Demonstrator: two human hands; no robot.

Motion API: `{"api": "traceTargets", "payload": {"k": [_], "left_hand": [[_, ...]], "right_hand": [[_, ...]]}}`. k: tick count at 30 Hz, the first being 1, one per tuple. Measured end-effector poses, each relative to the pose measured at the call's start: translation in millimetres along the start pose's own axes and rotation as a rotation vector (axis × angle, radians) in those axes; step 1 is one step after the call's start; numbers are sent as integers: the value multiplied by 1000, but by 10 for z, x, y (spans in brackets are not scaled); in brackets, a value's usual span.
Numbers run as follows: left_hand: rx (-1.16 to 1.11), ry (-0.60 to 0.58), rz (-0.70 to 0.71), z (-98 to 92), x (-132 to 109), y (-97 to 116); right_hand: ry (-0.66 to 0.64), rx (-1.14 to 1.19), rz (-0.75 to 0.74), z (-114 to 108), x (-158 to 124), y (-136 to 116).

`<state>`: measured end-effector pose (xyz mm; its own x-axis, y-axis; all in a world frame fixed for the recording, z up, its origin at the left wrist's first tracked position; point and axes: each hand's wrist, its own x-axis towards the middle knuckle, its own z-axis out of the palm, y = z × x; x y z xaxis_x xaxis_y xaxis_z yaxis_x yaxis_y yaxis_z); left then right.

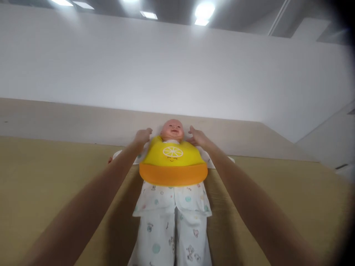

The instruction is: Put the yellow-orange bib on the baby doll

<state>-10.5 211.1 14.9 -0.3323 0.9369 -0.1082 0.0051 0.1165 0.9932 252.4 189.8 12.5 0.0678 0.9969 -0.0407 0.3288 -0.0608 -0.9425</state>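
A baby doll (172, 129) in white patterned pyjamas lies on its back on a yellowish bed surface (41, 177), head away from me. A yellow bib (172, 157) with an orange catch pocket and a lemon print covers its chest. My left hand (142, 136) is at the doll's shoulder on the left, fingers curled at the bib's neck strap. On the other side of the doll's neck, my right hand (197, 137) has its fingers bent around that end of the strap. Both arms reach forward along the doll's sides.
A beige headboard or ledge (83, 122) runs behind the doll's head, with a white wall (166, 74) above it. Ceiling lights (203, 11) shine overhead. A pale surface (332, 144) stands at the far right.
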Motion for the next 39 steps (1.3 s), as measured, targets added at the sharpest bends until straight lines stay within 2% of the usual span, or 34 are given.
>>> {"api": "traceTargets", "payload": {"k": [4,9,11,16,19,23,27,29,33,37,39], "left_hand": [[64,-199,-153,199,51,-7],[-88,-515,-303,240,-124,59],[-159,-591,-346,203,-171,75],[-237,-647,-333,149,-154,66],[-256,-625,-315,122,-223,87],[-292,-601,-240,14,-556,139],[-324,-572,-184,-110,-898,110],[-360,-576,-177,-165,-1032,69],[-442,-612,-189,-292,-1332,7],[-453,-699,-254,-435,-1680,-34],[-456,-680,-267,-506,-1841,-75]], "right_hand": [[-299,185,155,112,29,-25],[-404,407,209,192,-99,-48],[-413,464,199,211,-132,-39],[-305,530,121,276,-125,-77],[-262,534,103,293,-163,-118],[-275,609,58,281,-373,-60],[-175,549,-52,280,-634,82],[-170,571,-73,279,-777,127],[-252,677,-74,265,-1150,124],[-266,751,-23,259,-1593,87],[-287,806,20,247,-1809,88]]}}
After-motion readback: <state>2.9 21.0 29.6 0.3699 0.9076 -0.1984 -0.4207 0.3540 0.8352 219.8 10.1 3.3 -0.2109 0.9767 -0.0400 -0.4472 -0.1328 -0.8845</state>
